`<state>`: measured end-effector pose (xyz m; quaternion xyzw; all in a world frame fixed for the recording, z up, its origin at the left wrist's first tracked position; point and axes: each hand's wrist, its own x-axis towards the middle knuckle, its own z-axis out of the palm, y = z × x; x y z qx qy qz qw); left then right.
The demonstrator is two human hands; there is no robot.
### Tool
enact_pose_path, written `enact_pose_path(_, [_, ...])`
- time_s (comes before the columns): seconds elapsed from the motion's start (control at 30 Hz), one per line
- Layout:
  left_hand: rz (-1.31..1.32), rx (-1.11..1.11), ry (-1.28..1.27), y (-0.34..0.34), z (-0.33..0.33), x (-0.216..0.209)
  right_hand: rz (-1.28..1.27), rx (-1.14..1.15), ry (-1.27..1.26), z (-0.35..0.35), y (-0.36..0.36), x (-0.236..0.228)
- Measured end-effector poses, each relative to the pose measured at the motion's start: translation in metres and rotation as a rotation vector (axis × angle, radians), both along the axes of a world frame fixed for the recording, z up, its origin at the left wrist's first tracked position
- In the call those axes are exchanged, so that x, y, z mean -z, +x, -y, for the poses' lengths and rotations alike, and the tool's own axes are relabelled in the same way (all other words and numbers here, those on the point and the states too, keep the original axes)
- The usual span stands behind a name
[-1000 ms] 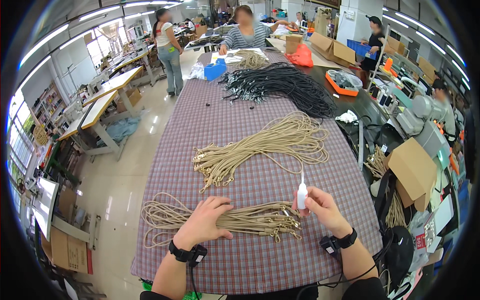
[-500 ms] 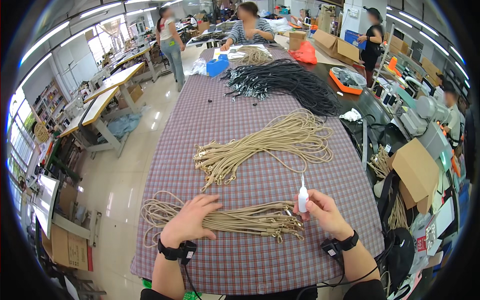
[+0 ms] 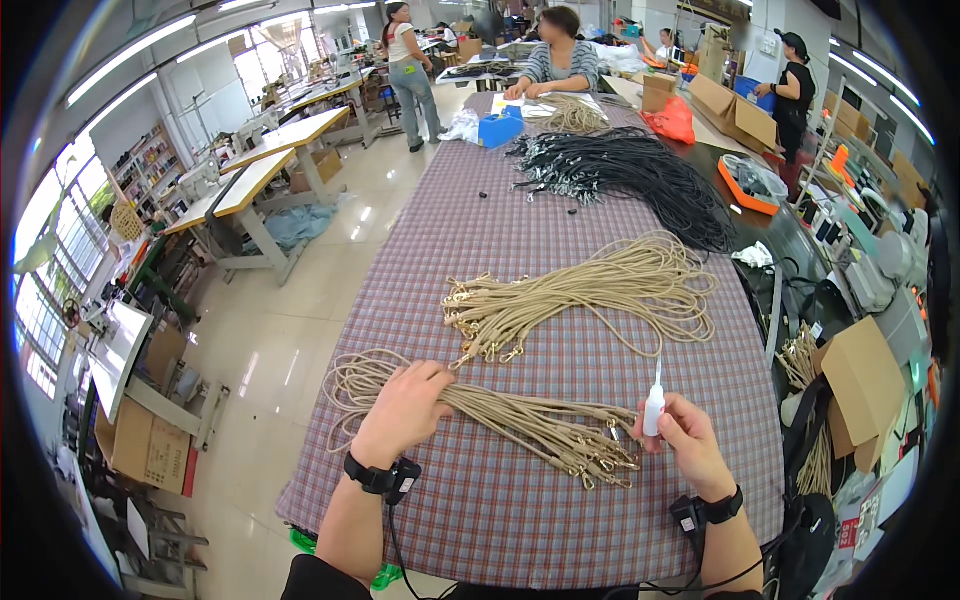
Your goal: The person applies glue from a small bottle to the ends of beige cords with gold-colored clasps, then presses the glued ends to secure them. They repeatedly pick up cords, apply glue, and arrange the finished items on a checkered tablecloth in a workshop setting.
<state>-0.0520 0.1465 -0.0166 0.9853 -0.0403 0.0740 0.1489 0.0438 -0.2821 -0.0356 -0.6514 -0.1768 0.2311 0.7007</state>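
We rest half-spread left fingers [image 3: 430, 374] on tan cord bundle [image 3: 520, 412], near end of worktop [image 3: 400, 265] | right fingers [image 3: 684, 408] wrap white nozzle bottle [image 3: 654, 411], worktop's near right | squeezing while tilting could drip onto gold snap hooks [image 3: 608, 465]

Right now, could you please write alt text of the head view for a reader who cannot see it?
A person's right hand holds a white bottle near the metal clips of a bundle of tan cords, while the left hand lies on that bundle. Beyond it on the checked cloth lies a second tan bundle, then a pile of black cords.
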Motion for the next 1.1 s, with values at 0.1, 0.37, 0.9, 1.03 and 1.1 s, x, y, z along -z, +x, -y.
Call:
enact_pose_path(0.1, [-0.048,-0.035,-0.002,-0.003,-0.003,-0.003,0.006,0.000,-0.003,-0.001,0.001,-0.004])
enact_pose_path(0.37, [-0.021,0.147,-0.071,0.006,0.016,-0.015,-0.009,0.004,-0.003,0.001,0.003,-0.003])
enact_pose_path(0.9, [0.028,-0.016,-0.054,0.017,0.010,0.025,-0.020,-0.019,0.010,-0.001,0.002,-0.007])
enact_pose_path(1.03, [0.070,0.094,-0.078,0.016,0.016,0.015,-0.018,-0.025,0.009,0.001,0.003,-0.004])
enact_pose_path(1.1, [0.094,0.153,-0.048,0.014,0.021,0.011,-0.017,-0.021,0.013,0.000,0.003,-0.003])
